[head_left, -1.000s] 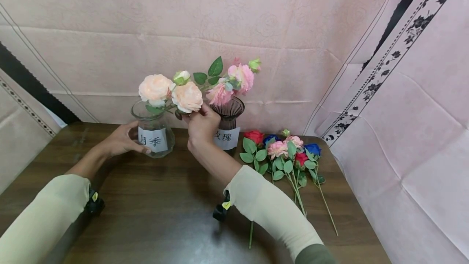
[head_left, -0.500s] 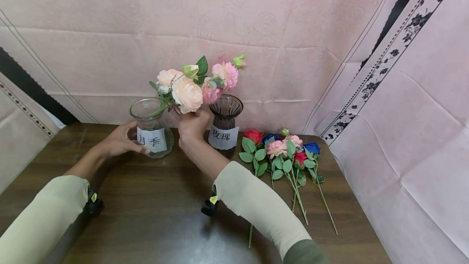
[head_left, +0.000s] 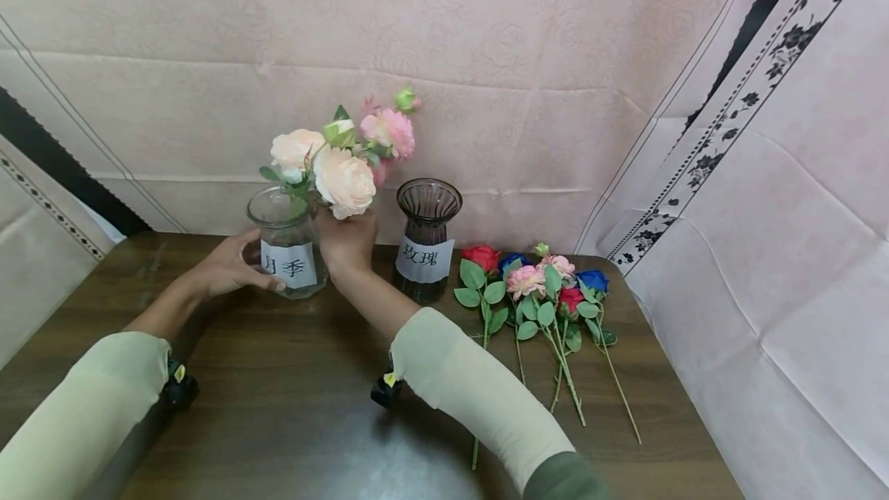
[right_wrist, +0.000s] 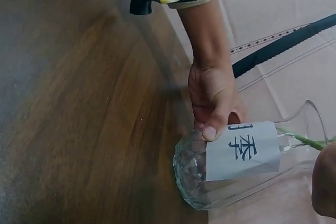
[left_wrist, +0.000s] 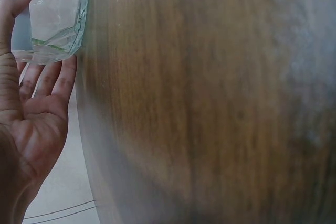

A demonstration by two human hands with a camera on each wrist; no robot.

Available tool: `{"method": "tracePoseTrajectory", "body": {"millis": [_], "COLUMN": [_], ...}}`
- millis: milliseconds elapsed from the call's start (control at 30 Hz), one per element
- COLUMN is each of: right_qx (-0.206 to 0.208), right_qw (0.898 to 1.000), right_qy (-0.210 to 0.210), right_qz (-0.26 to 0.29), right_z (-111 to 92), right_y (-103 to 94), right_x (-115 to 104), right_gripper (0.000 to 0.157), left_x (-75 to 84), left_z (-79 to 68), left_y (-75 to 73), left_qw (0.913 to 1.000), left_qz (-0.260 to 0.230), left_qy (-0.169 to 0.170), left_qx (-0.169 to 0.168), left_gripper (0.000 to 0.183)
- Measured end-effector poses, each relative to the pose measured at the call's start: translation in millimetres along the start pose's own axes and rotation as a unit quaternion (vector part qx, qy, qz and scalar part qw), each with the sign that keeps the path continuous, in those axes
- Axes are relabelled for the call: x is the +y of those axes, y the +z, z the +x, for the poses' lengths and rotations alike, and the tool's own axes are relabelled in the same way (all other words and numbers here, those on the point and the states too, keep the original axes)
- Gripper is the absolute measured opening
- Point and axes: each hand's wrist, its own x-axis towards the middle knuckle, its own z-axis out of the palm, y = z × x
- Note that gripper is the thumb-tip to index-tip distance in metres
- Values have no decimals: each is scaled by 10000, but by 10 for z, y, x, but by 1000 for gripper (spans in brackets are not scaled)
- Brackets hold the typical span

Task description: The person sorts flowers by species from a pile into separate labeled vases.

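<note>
A clear glass vase (head_left: 283, 234) with a white paper label (head_left: 289, 265) stands at the table's back left. My left hand (head_left: 229, 265) grips its lower side, thumb in front and fingers behind, as the left wrist view also shows. At the vase's right, my right hand (head_left: 347, 244) holds artificial flowers by stems mostly hidden behind the fingers. These are peach blooms (head_left: 343, 180) and pink blooms (head_left: 390, 132) with green buds, leaning above the rim. In the right wrist view a green stem (right_wrist: 310, 142) passes through the vase mouth; something green shows near its base in the left wrist view.
A dark ribbed vase (head_left: 425, 211) with its own paper label stands right of the clear one. Several artificial flowers, including a red rose (head_left: 482, 258), a blue rose (head_left: 593, 282) and a pink flower (head_left: 525, 282), lie farther right on the wooden table (head_left: 292, 407). Behind hangs a pink cloth (head_left: 444, 37).
My right hand has moved left and slightly down toward the clear vase. The pink blooms have moved left with it, away from the dark vase. My left hand stays on the clear vase.
</note>
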Motion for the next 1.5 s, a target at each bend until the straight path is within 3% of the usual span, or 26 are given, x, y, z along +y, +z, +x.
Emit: {"method": "tracePoseTrajectory", "body": {"millis": [33,100,133,267,333,433,633,867,933,1000,1167,1300,1500], "right_qx": [-150,-426,-647,-1483,-1730,-1900,-2011,-2186,-2369,-2543,-2922,-2850,-2740], "right_qw": [9990,9870,9829,9697,9591,9449,9378,9134,9149,9230,9346,9303,9210], "right_qy": [-46,-183,-258,-521,-726,-887,-580,-232,-83,204,1319,2093,2618], "right_qz": [-423,-1541,-1705,-1871,-2118,-2513,-2769,-3426,-3267,-2882,-1542,-979,-904], "right_z": [-8,-33,-46,-93,-109,-144,-203,-168,-149,-134,-95,-64,-19], "right_y": [-10,-38,-53,-114,-138,-169,-281,-448,-508,-574,-737,-850,-1012], "right_x": [4,17,31,118,153,173,189,230,236,234,234,248,228], "right_gripper": [38,37,38,31,20,18,20,28,27,26,28,30,30], "left_x": [2,10,12,23,20,10,-19,-6,6,18,6,-1,12], "left_z": [-1,-4,-5,-8,-7,-8,-16,-10,-8,-7,-14,-12,4], "left_y": [2,5,7,20,24,23,11,1,-1,-1,-1,1,0], "left_qw": [10000,10000,10000,9999,9997,9991,9990,9998,9998,9999,9999,9999,10000], "left_qz": [-15,-50,-72,-146,-257,-396,-394,-166,-159,-150,-99,-134,-4], "left_qy": [6,22,21,32,59,133,220,109,81,80,94,68,50], "left_qx": [4,11,13,4,-13,-2,9,4,8,-2,-1,-11,5], "left_gripper": [107,105,105,105,106,105,97,103,101,99,100,101,103]}}
